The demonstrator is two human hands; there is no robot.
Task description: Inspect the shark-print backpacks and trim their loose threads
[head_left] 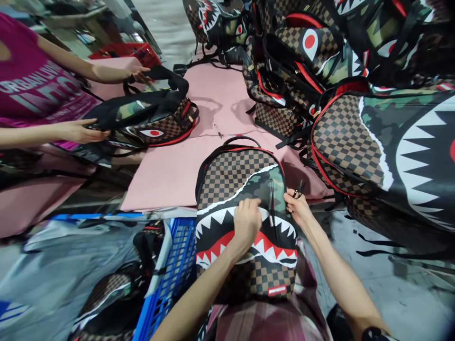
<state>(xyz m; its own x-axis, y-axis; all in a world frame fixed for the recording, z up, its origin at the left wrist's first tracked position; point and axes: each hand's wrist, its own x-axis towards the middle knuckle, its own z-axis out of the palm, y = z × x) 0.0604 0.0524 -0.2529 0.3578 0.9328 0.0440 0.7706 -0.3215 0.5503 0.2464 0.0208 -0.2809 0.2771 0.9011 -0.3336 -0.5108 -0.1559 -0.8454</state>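
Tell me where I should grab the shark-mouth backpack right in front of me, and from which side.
Likely by the top handle, coming from above at the far end. It arches as a slim loop clear of the top of the backpack, over the pink table, and neither the left hand nor the right hand covers it.

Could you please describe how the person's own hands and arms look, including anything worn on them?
The left hand and right hand are bare: no gloves, and no watch or bracelet shows at either wrist. Both forearms are uncovered, with no sleeves visible along them. Something black shows at the right arm near the bottom edge; I cannot tell whether it is worn.
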